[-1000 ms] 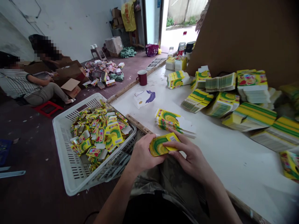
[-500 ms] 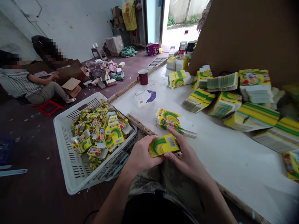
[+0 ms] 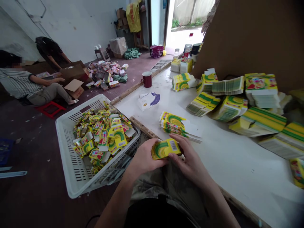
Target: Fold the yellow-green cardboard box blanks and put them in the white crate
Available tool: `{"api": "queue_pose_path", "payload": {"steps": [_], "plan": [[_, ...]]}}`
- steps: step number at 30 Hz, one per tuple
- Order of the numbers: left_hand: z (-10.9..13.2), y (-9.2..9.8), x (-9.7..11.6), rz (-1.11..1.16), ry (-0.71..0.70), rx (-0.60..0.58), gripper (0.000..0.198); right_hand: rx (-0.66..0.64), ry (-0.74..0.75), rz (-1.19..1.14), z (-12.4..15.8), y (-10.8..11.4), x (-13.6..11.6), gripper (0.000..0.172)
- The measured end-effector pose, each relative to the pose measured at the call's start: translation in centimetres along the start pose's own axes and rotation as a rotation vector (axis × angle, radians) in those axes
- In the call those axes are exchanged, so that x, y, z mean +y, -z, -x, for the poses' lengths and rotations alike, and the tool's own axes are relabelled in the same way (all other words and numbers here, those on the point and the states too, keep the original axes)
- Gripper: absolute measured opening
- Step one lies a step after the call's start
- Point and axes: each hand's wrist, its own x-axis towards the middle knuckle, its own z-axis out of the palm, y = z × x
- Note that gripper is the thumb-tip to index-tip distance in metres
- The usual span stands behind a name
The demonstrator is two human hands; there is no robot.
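Note:
Over my lap, at the table's edge, I hold a small yellow and green carton point(image 3: 163, 149) with a barcode at its right end. My left hand point(image 3: 144, 155) is closed around its left end. At the other end, my right hand point(image 3: 186, 155) grips the carton between thumb and fingers. Just beyond it on the white table lies a stack of flat cartons point(image 3: 173, 122), their white flaps pointing right. Left of my hands stands a white plastic basket point(image 3: 62, 139), heaped with folded yellow cartons point(image 3: 99, 133).
More bundles of flat cartons point(image 3: 228, 107) line the table's right side before a brown board point(image 3: 237, 38). A dark red mug point(image 3: 147, 79) and a white packet point(image 3: 149, 101) are on the table. Two people point(image 3: 30, 79) work by boxes at the left.
My right fingers have drawn in closer over the carton's right end. The carton stays in both hands. In the background, both people have shifted their arms or posture.

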Motion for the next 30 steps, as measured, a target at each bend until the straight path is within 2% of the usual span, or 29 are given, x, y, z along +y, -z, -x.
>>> {"api": "queue_pose_path", "payload": {"steps": [2, 3, 5, 7, 8, 10, 12, 14, 18, 21, 23, 25, 30], "plan": [[-0.1, 0.8, -0.8, 0.104, 0.063, -0.048, 0.063, 0.034, -0.034, -0.036, 0.1, 0.3, 0.3, 0.051], [-0.2, 1.5, -1.5, 0.185, 0.093, -0.021, 0.062, 0.055, -0.053, -0.041, 0.1, 0.6, 0.5, 0.052], [-0.6, 3.5, -3.2, 0.369, 0.142, 0.177, 0.062, 0.080, -0.086, -0.017, 0.3, 1.2, 0.8, 0.049], [-1.2, 6.0, -5.0, 0.518, 0.155, 0.533, 0.068, 0.080, -0.114, 0.019, 0.5, 1.7, 0.9, 0.045], [-1.5, 7.2, -5.8, 0.530, 0.151, 0.633, 0.070, 0.074, -0.125, 0.030, 0.6, 1.8, 0.9, 0.043], [-2.1, 9.2, -6.9, 0.521, 0.132, 0.784, 0.078, 0.057, -0.139, 0.041, 0.7, 1.7, 0.7, 0.040], [-2.6, 10.0, -7.2, 0.496, 0.109, 0.848, 0.093, 0.047, -0.134, 0.049, 0.7, 1.4, 0.6, 0.038], [-2.7, 9.3, -6.9, 0.486, 0.085, 0.804, 0.097, 0.071, -0.108, 0.067, 0.5, 1.3, 0.5, 0.035], [-2.5, 5.1, -5.7, 0.521, 0.076, 0.509, 0.061, 0.255, -0.062, 0.139, -0.4, 2.1, 1.3, 0.023], [-2.1, 2.1, -4.8, 0.560, 0.078, 0.357, 0.051, 0.445, -0.084, 0.226, -1.5, 3.3, 2.7, 0.018], [-2.0, 0.8, -4.3, 0.584, 0.073, 0.289, 0.047, 0.514, -0.095, 0.298, -2.4, 3.9, 3.6, 0.018], [-2.0, -0.1, -3.8, 0.600, 0.066, 0.223, 0.043, 0.502, -0.097, 0.354, -3.4, 4.0, 4.3, 0.018], [-2.2, -1.5, -3.2, 0.619, 0.050, 0.117, 0.037, 0.368, -0.128, 0.471, -5.8, 2.6, 5.3, 0.025]]}}
